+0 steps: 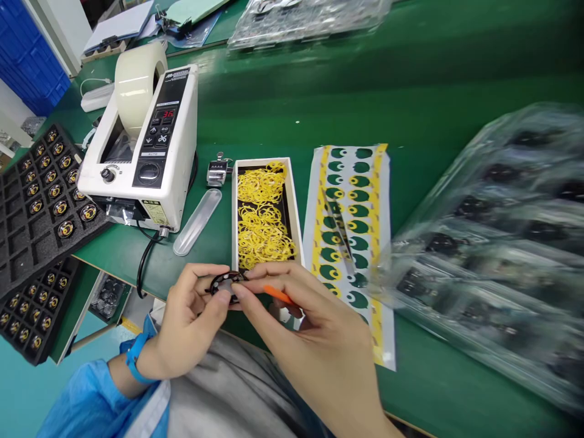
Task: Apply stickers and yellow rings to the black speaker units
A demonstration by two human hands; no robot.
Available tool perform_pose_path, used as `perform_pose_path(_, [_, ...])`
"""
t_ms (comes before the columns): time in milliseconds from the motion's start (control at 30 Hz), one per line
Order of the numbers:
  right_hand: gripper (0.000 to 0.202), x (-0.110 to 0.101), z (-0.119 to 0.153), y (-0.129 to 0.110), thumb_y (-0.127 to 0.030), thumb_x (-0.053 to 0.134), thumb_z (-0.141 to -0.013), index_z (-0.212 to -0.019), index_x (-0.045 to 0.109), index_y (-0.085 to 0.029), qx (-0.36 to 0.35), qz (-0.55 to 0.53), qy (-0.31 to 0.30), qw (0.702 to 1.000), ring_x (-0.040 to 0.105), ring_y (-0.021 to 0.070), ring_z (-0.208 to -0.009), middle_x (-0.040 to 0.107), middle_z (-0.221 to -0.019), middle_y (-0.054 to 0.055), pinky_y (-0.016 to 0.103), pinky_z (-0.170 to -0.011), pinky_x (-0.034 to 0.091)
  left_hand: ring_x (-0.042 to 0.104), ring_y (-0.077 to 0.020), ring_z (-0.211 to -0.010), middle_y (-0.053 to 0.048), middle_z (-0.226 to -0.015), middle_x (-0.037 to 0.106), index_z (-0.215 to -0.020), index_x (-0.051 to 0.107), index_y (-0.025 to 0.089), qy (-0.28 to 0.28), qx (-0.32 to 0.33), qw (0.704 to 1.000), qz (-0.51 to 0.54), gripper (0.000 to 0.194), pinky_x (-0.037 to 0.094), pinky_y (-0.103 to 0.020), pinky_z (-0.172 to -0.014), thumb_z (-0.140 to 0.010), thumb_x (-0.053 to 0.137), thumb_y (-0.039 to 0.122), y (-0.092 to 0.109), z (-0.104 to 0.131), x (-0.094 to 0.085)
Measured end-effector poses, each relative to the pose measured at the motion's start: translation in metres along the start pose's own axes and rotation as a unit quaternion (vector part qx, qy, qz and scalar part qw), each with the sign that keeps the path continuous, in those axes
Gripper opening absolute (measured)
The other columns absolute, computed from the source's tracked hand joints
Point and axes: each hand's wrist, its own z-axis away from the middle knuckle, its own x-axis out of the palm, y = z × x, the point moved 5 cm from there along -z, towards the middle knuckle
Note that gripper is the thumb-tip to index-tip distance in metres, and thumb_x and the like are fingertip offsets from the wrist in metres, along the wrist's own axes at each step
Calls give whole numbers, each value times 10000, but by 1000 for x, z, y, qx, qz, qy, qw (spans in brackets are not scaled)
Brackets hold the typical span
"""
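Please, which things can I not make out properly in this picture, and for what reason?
All in the head view:
- Black round part: partly covered by the left hand and right hand.
- Orange item: partly hidden by the right hand.
- Dark parts in the clear tray: blurred.
- Upper foam tray: cut off by the left edge.

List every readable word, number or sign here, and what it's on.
"36": red display on the white tape dispenser
"cm": key
"20": another key
"AUTO": panel, above round button
"M-1000", probably: panel top
Arrows, scissors signs: keys
Too small or blurred: tally counter digits, yellow label, knob lettering, sheet print
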Motion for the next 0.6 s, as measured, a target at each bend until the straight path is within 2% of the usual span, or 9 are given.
perform_pose_path(67, [150,1,2,-1,-107,639,-916,-835,599,-228,-8,24,17,1000,623,133,-742,639,-881,6,233,-619,520,753,-145,-794,-19,-864,768,-1043,578,200,23,-5,1000,-7,253,628,-217,-713,-925,692,392,-2,-3,0])
perform_pose_path(167, [100,1,4,-2,-153,643,-934,-936,572,-223,-11,62,37,997,598,133,-708,636,-903,18,237,-562,480,754,-157,-770,-13,-827,756,-1026,548,207,35,-17,999,2,312,612,-215,-657,-901,708,445,-6,-4,1])
perform_pose_path(267, [51,4,0,0,-169,586,-971,-970,574,-218,-23,69,-3,997,599,143,-735,612,-907,32,230,-522,452,749,-172,-796,-21,-857,748,-1055,537,211,33,-36,999,-5,321,598,-238,-668,-915,681,462,-9,-3,-1])
perform_pose_path(367, [118,5,-8,1,-135,557,-964,-880,558,-218,-43,67,-35,996,625,156,-762,609,-882,32,237,-552,481,713,-172,-820,-40,-887,730,-1050,605,189,6,-33,993,-114,203,571,-269,-729,-972,597,377,-5,-4,-6])
perform_pose_path(467, [103,1,-12,-5,-135,555,-954,-895,560,-220,-90,107,-50,989,661,187,-800,630,-873,39,282,-625,537,638,-171,-832,-45,-852,696,-858,701,174,-11,25,963,-268,124,507,-279,-764,-918,601,219,7,-10,-11])
perform_pose_path(533, [82,-7,-7,-14,-143,579,-950,-975,586,-220,-131,134,-31,982,676,205,-829,655,-916,65,307,-656,565,582,-156,-752,-29,-759,649,-738,691,176,20,51,956,-287,113,465,-265,-691,-840,645,185,14,-13,-15])
perform_pose_path(600, [174,-15,6,-22,-141,646,-927,-1066,628,-244,-159,135,-12,978,681,200,-794,687,-938,69,303,-638,577,543,-127,-645,-2,-676,609,-704,642,175,58,22,971,-230,109,437,-240,-605,-787,699,216,13,-15,-17])
